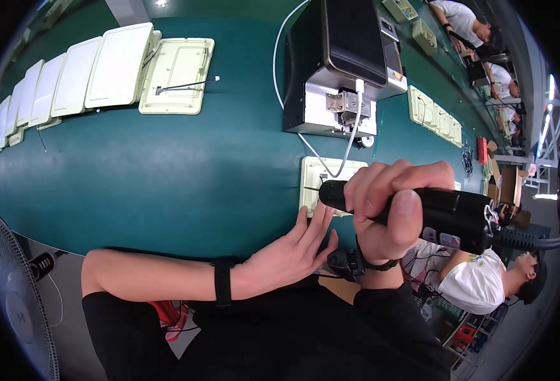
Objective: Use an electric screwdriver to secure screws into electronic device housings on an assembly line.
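Note:
My right hand (pixel 399 197) is wrapped round a black electric screwdriver (pixel 461 213), held almost level with its thin bit pointing left. Below the bit, a cream plastic housing (pixel 309 170) lies on the green table, partly covered by the tool and my hands. My left hand (pixel 291 254) holds nothing; its fingers are stretched out, with the tips at the housing's near edge. Whether the bit touches a screw cannot be made out.
Beyond the housing stands a black-and-metal machine (pixel 337 70) with a looping white cable. A row of white-fronted panels (pixel 118 66) leans at left, beside a cream shell (pixel 178 51) with a dark wire. A fan (pixel 19 305) stands lower left; a co-worker (pixel 476 279) sits at right.

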The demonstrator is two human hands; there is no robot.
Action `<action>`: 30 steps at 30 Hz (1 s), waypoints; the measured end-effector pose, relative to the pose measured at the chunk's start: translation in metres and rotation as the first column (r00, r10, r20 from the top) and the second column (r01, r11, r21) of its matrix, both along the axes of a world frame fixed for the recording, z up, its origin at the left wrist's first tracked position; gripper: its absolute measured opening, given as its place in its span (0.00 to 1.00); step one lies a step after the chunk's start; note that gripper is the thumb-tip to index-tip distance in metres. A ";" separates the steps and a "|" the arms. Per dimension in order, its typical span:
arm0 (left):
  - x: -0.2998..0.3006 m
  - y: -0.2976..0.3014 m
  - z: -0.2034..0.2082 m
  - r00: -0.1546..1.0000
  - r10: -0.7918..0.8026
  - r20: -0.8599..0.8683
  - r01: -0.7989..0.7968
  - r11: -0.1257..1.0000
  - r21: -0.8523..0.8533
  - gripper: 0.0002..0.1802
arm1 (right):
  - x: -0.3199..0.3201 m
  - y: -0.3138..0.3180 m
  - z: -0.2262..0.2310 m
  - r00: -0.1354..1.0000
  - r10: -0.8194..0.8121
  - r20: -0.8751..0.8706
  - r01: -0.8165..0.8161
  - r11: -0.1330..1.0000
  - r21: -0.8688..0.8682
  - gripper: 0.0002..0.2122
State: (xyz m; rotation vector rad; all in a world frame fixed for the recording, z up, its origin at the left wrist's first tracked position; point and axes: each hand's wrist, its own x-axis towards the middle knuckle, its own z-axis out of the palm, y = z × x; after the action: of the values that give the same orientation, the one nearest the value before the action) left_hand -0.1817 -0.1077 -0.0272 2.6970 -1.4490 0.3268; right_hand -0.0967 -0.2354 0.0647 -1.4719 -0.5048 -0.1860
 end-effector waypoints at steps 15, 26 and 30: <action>0.049 0.025 0.016 0.979 0.083 -0.186 -0.123 0.969 -0.213 0.30 | 0.064 0.005 0.050 0.933 -0.257 0.254 0.200 0.953 0.229 0.05; 0.068 0.044 0.006 0.911 -0.073 -0.405 -0.104 0.911 -0.398 0.32 | -0.026 -0.068 0.040 0.991 -0.092 0.100 0.073 0.980 0.184 0.14; 0.071 0.040 0.004 0.894 -0.084 -0.440 -0.114 0.907 -0.405 0.32 | -0.054 -0.083 0.019 0.981 -0.188 0.050 0.184 0.980 0.078 0.14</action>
State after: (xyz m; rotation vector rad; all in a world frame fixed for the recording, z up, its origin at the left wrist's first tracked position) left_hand -0.1103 -0.0676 -0.0236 2.2340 -1.0737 0.0022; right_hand -0.1506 -0.3180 0.0836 -1.4452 -0.4011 -0.3917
